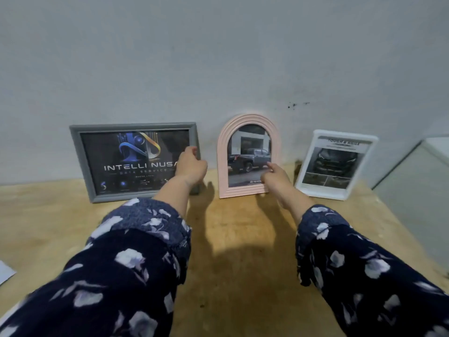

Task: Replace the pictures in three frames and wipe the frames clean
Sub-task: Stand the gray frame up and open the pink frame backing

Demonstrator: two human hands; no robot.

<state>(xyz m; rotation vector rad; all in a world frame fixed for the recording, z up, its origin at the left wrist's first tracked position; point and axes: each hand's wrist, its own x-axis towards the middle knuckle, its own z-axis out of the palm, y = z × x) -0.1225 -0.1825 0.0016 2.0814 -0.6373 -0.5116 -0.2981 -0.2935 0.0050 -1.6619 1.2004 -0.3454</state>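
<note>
A paper corner lies at the table's left edge. The grey frame leans against the wall, its right edge gripped by the left hand. The right hand, forefinger out, touches the pink arched frame; the white frame stands beside.

Grey frame, pink frame, floral navy sleeves.

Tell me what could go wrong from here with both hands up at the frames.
1. The pink arched frame leans on the wall; the right hand at its lower right edge could push it sideways or tip it.
2. The left hand holds only the right edge of the grey frame; lifted from that one-sided grip, it may swing and hit the pink one.
3. Fingers touching the glass could leave smudges.
</note>
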